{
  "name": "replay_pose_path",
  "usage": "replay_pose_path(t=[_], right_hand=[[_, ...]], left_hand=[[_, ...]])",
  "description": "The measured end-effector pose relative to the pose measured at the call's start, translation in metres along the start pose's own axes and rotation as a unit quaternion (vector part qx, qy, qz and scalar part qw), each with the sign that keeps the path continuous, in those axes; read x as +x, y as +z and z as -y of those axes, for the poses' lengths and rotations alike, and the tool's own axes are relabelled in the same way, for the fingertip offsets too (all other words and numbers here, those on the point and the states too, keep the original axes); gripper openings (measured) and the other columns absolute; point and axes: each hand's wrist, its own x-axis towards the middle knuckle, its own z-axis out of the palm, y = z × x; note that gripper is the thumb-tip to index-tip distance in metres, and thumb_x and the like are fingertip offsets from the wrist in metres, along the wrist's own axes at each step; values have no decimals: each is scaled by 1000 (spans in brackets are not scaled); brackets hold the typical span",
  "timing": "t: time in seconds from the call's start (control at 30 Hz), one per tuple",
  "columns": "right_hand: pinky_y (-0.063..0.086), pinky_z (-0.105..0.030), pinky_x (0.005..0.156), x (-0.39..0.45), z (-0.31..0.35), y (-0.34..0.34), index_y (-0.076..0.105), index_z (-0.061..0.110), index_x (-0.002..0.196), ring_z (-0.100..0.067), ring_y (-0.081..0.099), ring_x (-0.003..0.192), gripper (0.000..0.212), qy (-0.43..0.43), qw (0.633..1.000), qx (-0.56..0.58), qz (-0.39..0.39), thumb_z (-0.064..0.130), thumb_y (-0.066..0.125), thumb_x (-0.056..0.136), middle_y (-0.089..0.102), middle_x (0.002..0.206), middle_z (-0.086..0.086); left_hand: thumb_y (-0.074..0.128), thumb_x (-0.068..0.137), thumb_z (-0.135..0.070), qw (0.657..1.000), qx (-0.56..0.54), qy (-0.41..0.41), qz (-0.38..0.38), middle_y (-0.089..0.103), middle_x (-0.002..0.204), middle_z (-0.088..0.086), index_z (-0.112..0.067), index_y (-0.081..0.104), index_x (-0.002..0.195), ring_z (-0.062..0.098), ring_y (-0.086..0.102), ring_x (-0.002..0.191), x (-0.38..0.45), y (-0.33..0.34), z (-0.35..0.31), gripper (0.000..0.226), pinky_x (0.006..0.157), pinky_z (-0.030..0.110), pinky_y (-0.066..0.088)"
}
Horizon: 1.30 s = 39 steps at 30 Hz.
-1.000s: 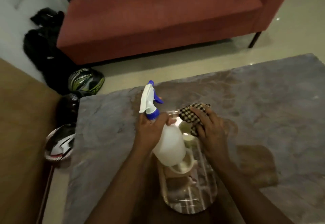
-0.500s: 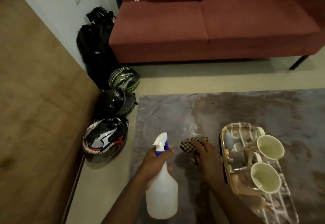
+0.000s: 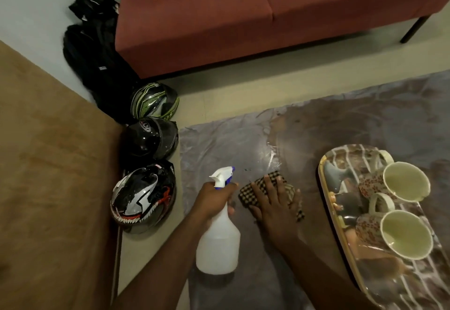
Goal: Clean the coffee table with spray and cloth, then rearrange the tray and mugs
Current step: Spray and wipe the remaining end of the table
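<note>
While the left hand (image 3: 214,200) grips the spray bottle (image 3: 219,241) and the right hand (image 3: 275,202) presses flat fingers on the cloth (image 3: 258,188), wiping the coffee table (image 3: 219,144) looks underway; the tray (image 3: 341,231) and 2 mugs (image 3: 401,214) remain unarranged.

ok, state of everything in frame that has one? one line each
left hand: grips the spray bottle neck
spray bottle: held upright above the table, nozzle pointing ahead
right hand: pressed flat on the cloth
checked cloth: bunched, on the table under the hand
coffee table: wet streaks ahead of the cloth
tray: on the table, holding both mugs
far mug: empty, tilted
near mug: empty, tilted
</note>
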Motion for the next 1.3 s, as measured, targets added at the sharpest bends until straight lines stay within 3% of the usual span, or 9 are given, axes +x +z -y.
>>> replay_pose_path(t=[0.13, 0.3, 0.5, 0.6, 0.67, 0.77, 0.87, 1.1, 1.3], right_hand=[[6, -66, 108, 23, -1, -2, 38, 29, 142, -36, 23, 141, 60, -24, 998, -25, -53, 54, 32, 87, 33, 151, -11], [10, -64, 110, 45, 1, 0, 38, 27, 143, -35, 25, 140, 62, -20, 995, -40, -85, 52, 36, 87, 33, 151, -11], [15, -56, 110, 49, -21, -4, 38, 33, 142, -28, 26, 141, 58, -79, 990, -61, -96, 54, 34, 88, 35, 151, -4], [13, -55, 110, 80, -9, -7, 42, 32, 140, -29, 28, 139, 54, 29, 988, -51, -146, 51, 37, 89, 38, 149, -4], [11, -56, 110, 103, 26, -3, 46, 29, 137, -32, 31, 138, 52, 86, 982, -33, -166, 49, 38, 90, 41, 147, -7], [16, -58, 109, 100, 68, 15, 47, 29, 136, -31, 32, 138, 52, -56, 987, -37, -147, 50, 38, 89, 42, 146, -5], [26, -56, 107, 60, 35, 15, 37, 39, 141, -24, 28, 140, 54, -146, 981, -67, -112, 53, 39, 89, 37, 150, 2], [18, -60, 108, 171, 43, -8, 47, 32, 136, -34, 30, 137, 51, 174, 966, 2, -192, 50, 35, 89, 39, 148, -5], [22, -51, 107, 120, 89, 12, 43, 40, 136, -25, 35, 136, 49, -151, 977, -56, -137, 54, 40, 90, 41, 147, 4]], left_hand=[[68, 89, -30, 998, 58, -6, 33, 70, 75, 11, -1, 69, 95, 18, 60, 47, 19, 1, -10, 30, 47, 23, 50], [67, 89, -27, 997, 79, 6, 3, 60, 58, 7, -7, 63, 73, 15, 55, 37, 43, -3, -24, 26, 45, 22, 46], [68, 88, -26, 995, 90, 13, 31, 69, 66, 6, -8, 67, 82, 14, 58, 44, 64, -30, -32, 19, 50, 22, 48], [66, 88, -21, 995, 89, 19, 35, 62, 48, 0, -6, 62, 72, 11, 54, 35, 74, -46, -35, 22, 41, 17, 44], [68, 88, -29, 993, 99, 14, 68, 70, 66, 5, -6, 69, 87, 13, 58, 43, 81, -52, -40, 22, 44, 19, 47], [70, 86, -35, 993, 80, 4, 89, 72, 78, 12, -4, 72, 89, 16, 59, 45, 94, -73, -43, 31, 47, 22, 47], [67, 86, -23, 997, 46, 13, 68, 59, 59, 10, -7, 62, 67, 18, 50, 37, 105, -90, -45, 25, 42, 22, 43], [67, 87, -24, 989, 101, 47, 100, 67, 65, 4, -6, 70, 77, 13, 57, 52, 127, -120, -52, 21, 43, 19, 46], [70, 85, -22, 988, 119, 33, 94, 67, 60, 10, -4, 70, 78, 19, 52, 39, 130, -131, -56, 20, 46, 22, 44]])
